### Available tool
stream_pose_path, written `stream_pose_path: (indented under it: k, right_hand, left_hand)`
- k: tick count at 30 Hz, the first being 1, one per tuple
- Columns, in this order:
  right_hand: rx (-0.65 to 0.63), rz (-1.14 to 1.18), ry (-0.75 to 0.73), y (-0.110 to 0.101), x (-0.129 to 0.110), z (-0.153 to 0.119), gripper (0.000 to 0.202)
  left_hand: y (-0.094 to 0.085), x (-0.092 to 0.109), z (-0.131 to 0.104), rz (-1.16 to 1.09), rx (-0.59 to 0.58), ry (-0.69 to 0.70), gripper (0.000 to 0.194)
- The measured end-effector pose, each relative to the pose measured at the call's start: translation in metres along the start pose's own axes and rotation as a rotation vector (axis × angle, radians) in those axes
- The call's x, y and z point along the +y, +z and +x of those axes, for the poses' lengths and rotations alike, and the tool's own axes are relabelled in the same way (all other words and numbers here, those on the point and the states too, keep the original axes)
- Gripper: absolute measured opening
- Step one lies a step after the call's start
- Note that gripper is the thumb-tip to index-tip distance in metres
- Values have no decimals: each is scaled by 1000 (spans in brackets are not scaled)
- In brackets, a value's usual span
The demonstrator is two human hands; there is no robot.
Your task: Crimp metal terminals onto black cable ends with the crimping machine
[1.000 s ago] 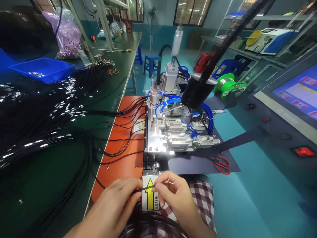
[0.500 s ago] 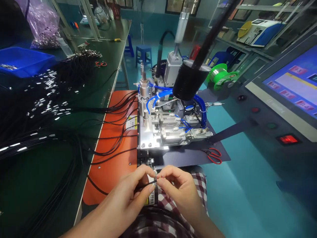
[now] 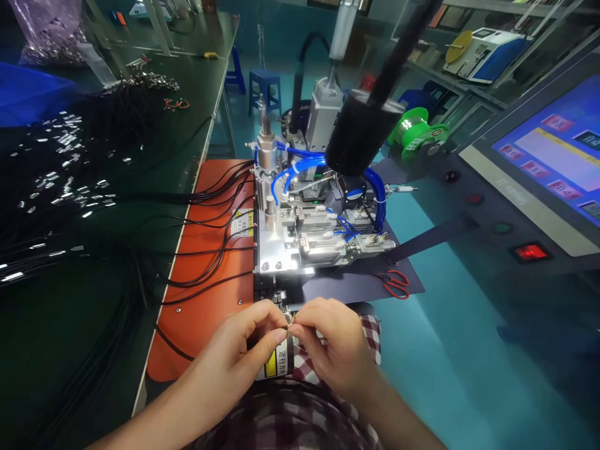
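Note:
My left hand [image 3: 239, 344] pinches a thin black cable [image 3: 173, 344] near its end, between thumb and forefinger. That cable seems to run back under the hand across the orange plate [image 3: 210, 244]. Right at the fingertips, my right hand [image 3: 335, 344] pinches the tiny thin wires [image 3: 294, 319] at the cable's end; the fingers partly hide them. Below the hands is a label with yellow and black print [image 3: 276, 361]. Just beyond stands a metal machine [image 3: 319, 244] with blue air tubes, and several black cables [image 3: 206, 253] enter its left side.
On the left, a dark green table [image 3: 187, 125] carries heaps of black cables [image 3: 60, 162] and a blue bin [image 3: 32, 94]. Red-handled scissors [image 3: 396, 284] lie on the machine's grey base. A control screen [image 3: 553, 156] stands at right, a green solder spool [image 3: 417, 132] behind the machine.
The view has shifted slightly, so the scene sits a little higher and further left. My right fingers have closed into a tighter pinch on the wires; my left still grips the cable.

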State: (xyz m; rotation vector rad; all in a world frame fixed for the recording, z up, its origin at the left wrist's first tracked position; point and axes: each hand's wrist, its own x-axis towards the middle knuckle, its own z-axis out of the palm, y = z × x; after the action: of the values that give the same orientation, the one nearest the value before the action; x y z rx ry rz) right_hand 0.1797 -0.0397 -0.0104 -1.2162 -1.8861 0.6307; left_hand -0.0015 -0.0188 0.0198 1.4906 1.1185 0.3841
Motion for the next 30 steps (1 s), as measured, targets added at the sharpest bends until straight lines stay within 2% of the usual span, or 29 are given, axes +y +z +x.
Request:
stream_pose_path:
  k: [6,12,14,18,21,26,28,30]
  right_hand:
    - [94,-124,-130,10,9,1,30]
    - [95,-129,-125,6,13,0,55]
    - [100,-130,-95,4,13,0,47]
    - [70,-136,-170,6,10,2,11]
    - [80,-140,-191,11,12,3,19]
    - [99,-122,-161,12,16,3,50]
    - [119,-91,-130,11,16,2,48]
    - [114,-82,-146,10,16,2,33]
  left_hand:
    - [-1,-1,-1,-31,-12,2,23]
    - [-1,-3,1,-60,-4,9,22]
    - [-1,-2,1,-65,-7,10,22]
    - [-1,-1,2,-56,5,11,22]
    - [-1,-3,2,-41,6,13,22]
    - [-1,-5,2,-63,-2,17,23]
    - [-1,-5,2,-60,-3,18,23]
    - [-1,-5,2,-33,0,15,22]
